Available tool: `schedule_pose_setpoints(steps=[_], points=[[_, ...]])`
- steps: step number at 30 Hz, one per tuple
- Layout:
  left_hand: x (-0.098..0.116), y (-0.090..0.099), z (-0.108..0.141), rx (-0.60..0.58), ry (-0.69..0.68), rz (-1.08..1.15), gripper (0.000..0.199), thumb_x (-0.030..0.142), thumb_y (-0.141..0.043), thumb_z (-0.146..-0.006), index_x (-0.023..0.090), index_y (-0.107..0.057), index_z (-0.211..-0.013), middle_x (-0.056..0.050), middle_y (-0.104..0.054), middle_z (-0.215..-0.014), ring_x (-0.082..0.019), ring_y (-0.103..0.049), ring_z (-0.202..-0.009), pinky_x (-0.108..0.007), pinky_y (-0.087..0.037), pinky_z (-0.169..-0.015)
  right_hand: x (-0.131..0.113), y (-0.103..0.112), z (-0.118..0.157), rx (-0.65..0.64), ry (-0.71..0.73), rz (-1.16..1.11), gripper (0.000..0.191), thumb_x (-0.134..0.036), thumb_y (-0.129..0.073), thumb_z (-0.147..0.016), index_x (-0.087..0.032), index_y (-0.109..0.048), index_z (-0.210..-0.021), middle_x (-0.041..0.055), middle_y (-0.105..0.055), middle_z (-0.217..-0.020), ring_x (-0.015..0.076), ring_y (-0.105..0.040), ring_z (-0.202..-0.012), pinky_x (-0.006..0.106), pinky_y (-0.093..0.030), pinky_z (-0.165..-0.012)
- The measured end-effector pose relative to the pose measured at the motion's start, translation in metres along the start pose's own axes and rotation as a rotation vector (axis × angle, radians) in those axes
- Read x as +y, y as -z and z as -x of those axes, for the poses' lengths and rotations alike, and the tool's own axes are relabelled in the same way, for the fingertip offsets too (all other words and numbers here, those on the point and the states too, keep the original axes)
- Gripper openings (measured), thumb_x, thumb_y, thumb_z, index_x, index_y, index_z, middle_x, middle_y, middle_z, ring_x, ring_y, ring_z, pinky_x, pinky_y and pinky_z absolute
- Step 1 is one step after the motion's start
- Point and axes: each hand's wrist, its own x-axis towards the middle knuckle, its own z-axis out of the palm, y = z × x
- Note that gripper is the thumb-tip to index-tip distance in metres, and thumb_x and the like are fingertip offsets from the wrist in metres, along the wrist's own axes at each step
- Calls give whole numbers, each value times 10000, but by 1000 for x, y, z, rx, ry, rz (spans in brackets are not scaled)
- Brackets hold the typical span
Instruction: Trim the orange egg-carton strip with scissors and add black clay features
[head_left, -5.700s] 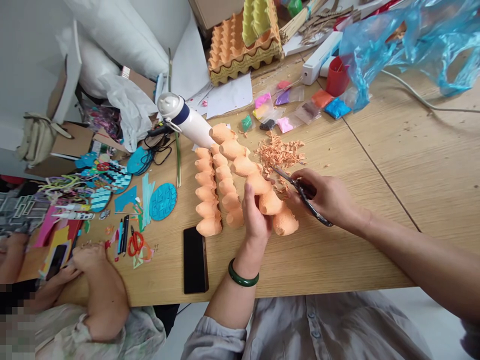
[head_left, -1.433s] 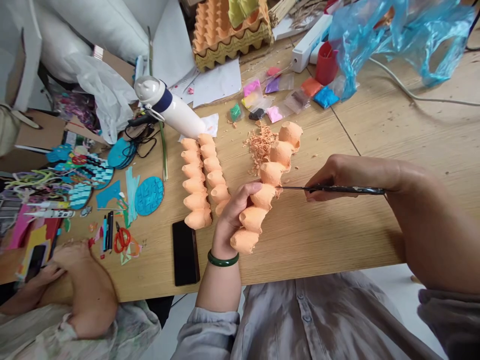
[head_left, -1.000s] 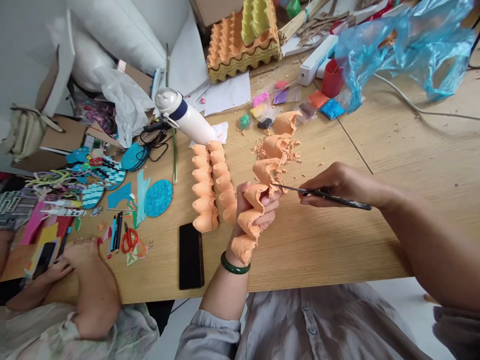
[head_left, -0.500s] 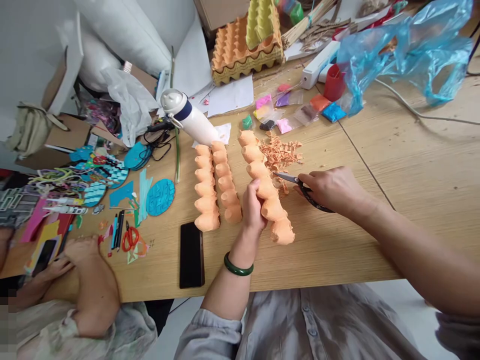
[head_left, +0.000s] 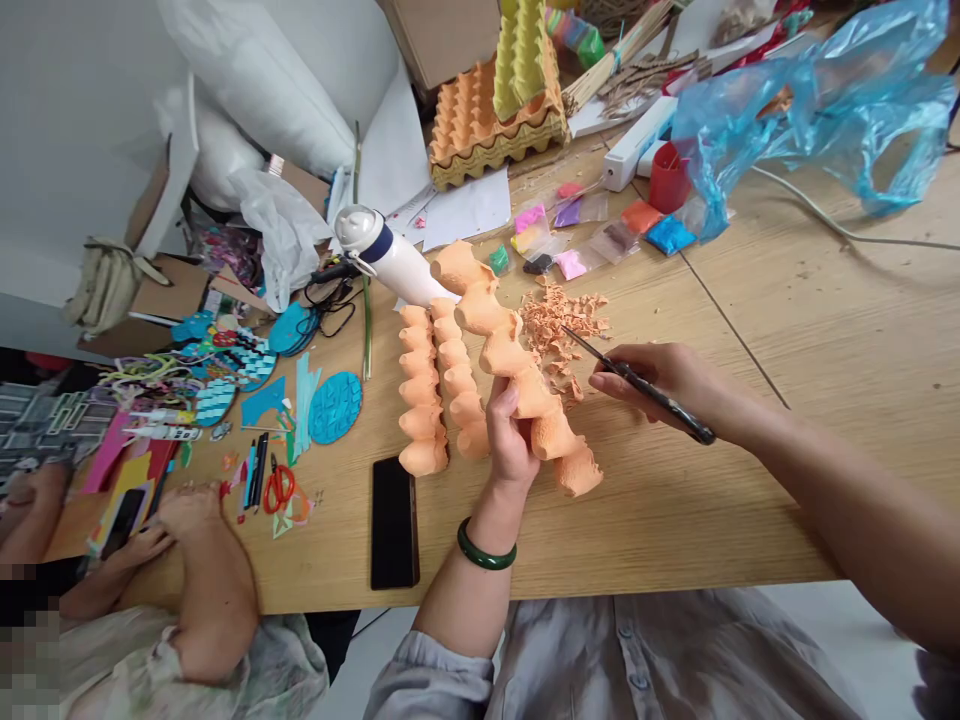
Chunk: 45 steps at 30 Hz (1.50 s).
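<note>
My left hand, with a green bangle on its wrist, grips an orange egg-carton strip, lifted and tilted over the table. In my right hand are black-handled scissors; their blades point left, apart from the strip, above a pile of orange scraps. Two more strips, one at the left and another beside it, lie on the wooden table. The white bottle lies slanted behind them.
A black phone lies near the front edge. Stacked egg trays and small colored packets are at the back. Red scissors lie at left, near another person's arms. A blue plastic bag is at back right.
The strip's far end has swung left and risen in my left hand. My right hand has turned the scissors, and their blades have come away from the strip. The view has shifted slightly.
</note>
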Motion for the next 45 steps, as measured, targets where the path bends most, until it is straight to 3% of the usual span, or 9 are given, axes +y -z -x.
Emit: schedule_pose_setpoints(steps=[3,5,8,10,15,22,32,37,45], points=[[-4,3,1,-26,-238,-76,277,446,-687,-798,285,-719,-1020,-54,-715,-1010,-271,-639,-1204,-351,-535,-994,-6,-4,7,-83,75,-210,593,-762,-553,-887,-182,-652,-817,-39,-496,-540,115,-437,-491,262,-291,-498],[-7,5,2,-6,-327,-118,308,466,-667,-825,277,-721,-1063,-55,-721,-1059,-277,-639,-1212,-375,-515,-1048,-10,-9,13,-91,105,-281,559,-734,-610,-873,-178,-645,-911,-53,-500,-555,112,-426,-490,255,-295,-488],[-10,6,4,1,-451,-130,366,466,-669,-852,276,-723,-1160,-43,-720,-1191,-279,-611,-1286,-378,-475,-1117,-14,-20,20,-46,167,-293,552,-685,-672,-866,-181,-598,-1078,-51,-562,-599,124,-474,-507,246,-326,-497],[-11,6,6,-29,-497,-119,386,430,-669,-869,298,-712,-1229,-24,-696,-1303,-276,-556,-1376,-370,-435,-1167,-16,-26,24,-3,228,-226,547,-686,-665,-874,-188,-576,-1083,-39,-593,-605,131,-506,-505,243,-339,-506],[-17,6,15,-42,-441,-150,463,473,-685,-851,327,-680,-1291,-19,-652,-1413,-317,-499,-1443,-426,-449,-1169,-16,-38,28,149,377,78,527,-671,-477,-996,-163,-616,-1013,48,-677,-700,153,-589,-548,255,-319,-522],[-27,7,18,-11,-291,-147,506,554,-675,-823,287,-675,-1252,-70,-684,-1317,-327,-597,-1307,-424,-511,-1067,-12,-44,29,301,480,413,515,-513,-345,-1091,-132,-663,-955,76,-682,-746,134,-562,-535,282,-254,-507],[-21,0,16,40,-220,-130,434,534,-687,-759,274,-685,-1105,-61,-706,-1129,-295,-629,-1166,-385,-510,-999,-12,-46,29,327,473,463,463,-469,-361,-1092,-138,-682,-1050,59,-680,-701,141,-563,-518,292,-227,-506],[-22,-1,15,14,-220,-79,388,505,-704,-751,273,-684,-1062,-39,-697,-1031,-263,-657,-1033,-389,-519,-989,-11,-47,30,342,451,490,488,-470,-366,-1092,-139,-684,-927,49,-652,-667,128,-524,-484,292,-204,-502],[-24,0,10,17,-219,-96,361,481,-639,-824,278,-689,-1118,-47,-717,-1085,-274,-643,-1172,-408,-487,-1075,-12,-44,27,191,326,325,582,-549,-275,-1085,-175,-596,-774,50,-591,-609,128,-441,-476,292,-203,-523]])
